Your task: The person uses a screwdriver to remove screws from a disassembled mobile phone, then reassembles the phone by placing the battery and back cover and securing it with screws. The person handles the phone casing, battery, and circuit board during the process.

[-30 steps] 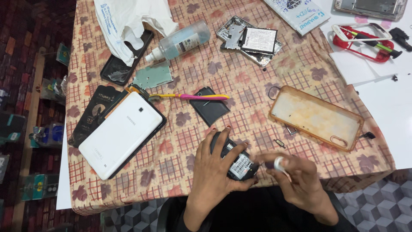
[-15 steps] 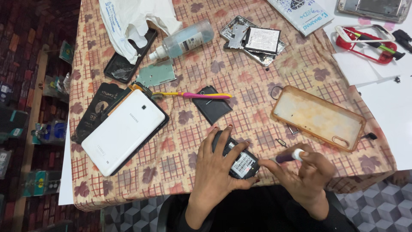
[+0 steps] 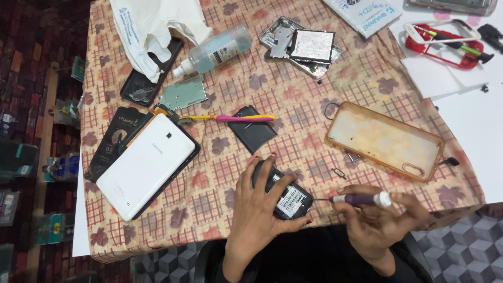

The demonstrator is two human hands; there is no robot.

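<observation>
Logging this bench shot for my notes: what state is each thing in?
Small black phone: back cover off, held down by left hand.
Purple screwdriver: held in right hand, tip at the phone's edge.
White tablet: lying face down.
Spray bottle: lying on its side.
Clear phone case: empty, hollow side up.

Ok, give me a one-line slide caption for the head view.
Left hand steadies a small black phone on the patterned tablecloth while the right hand points a purple screwdriver at it.
</observation>
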